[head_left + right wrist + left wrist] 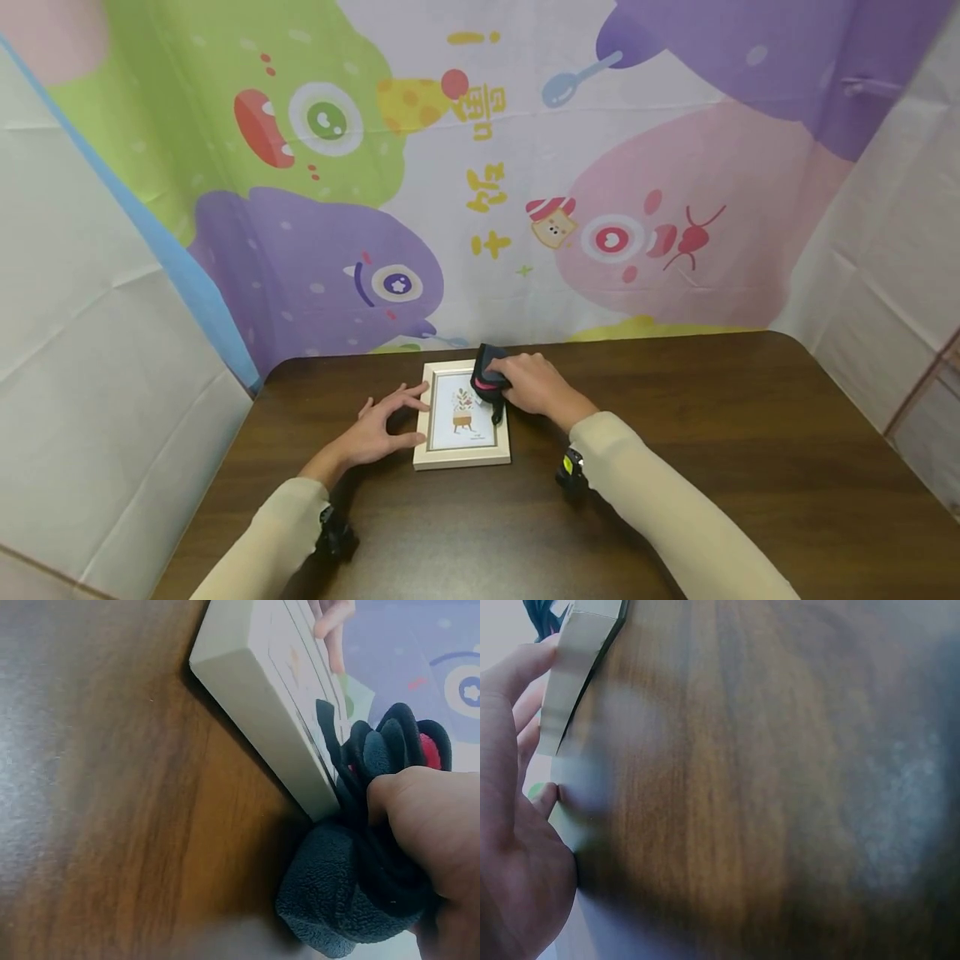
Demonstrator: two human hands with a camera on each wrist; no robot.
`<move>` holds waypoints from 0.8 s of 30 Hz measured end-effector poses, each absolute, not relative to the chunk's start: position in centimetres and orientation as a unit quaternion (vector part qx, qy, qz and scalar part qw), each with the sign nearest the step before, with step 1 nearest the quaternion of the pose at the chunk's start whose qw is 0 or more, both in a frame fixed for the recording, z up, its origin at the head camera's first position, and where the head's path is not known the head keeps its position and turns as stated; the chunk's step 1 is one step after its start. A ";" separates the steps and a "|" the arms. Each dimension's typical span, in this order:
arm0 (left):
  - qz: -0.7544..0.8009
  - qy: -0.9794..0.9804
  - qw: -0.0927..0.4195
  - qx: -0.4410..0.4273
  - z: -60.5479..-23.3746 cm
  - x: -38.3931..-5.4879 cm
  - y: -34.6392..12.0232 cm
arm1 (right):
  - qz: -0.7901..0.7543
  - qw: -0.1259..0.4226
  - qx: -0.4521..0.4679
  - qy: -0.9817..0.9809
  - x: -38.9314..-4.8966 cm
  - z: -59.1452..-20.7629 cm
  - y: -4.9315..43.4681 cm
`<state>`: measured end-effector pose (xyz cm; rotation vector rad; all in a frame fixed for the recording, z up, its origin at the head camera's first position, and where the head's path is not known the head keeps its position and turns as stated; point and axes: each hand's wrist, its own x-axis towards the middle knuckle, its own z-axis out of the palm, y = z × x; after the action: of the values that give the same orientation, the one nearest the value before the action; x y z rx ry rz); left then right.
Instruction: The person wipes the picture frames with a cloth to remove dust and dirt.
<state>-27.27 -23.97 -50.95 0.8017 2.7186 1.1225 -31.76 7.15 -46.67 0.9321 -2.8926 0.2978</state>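
A cream picture frame [463, 457] lies flat on the table, its print of a potted plant facing up. My left hand [379, 427] is at its left side, fingers spread and touching the border. In the left wrist view the fingertips meet the frame's side wall [568, 682]. My right hand [535, 383] grips a bunched dark grey cloth [485, 385] with black edging and a pinkish-red patch. That cloth lies over the frame's upper right corner and part of the glass. In the right wrist view, folds of fleecy cloth [322, 889] hang beside the frame's edge.
The dark brown wooden table [720, 433] extends around the frame. Behind it hangs a curtain [495, 300] printed with cartoon monsters. Pale sheets [90, 333] hang at both sides. Small cameras [336, 533] are strapped to both wrists.
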 end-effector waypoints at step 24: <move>0.371 0.889 0.035 0.266 -51.0 -27.1 -23.8 | 0.082 0.027 0.301 -0.950 -31.8 -46.5 6.8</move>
<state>-27.10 -23.83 -50.97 0.8161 2.7333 1.1388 -31.77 6.82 -46.53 0.9305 -2.9337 0.2522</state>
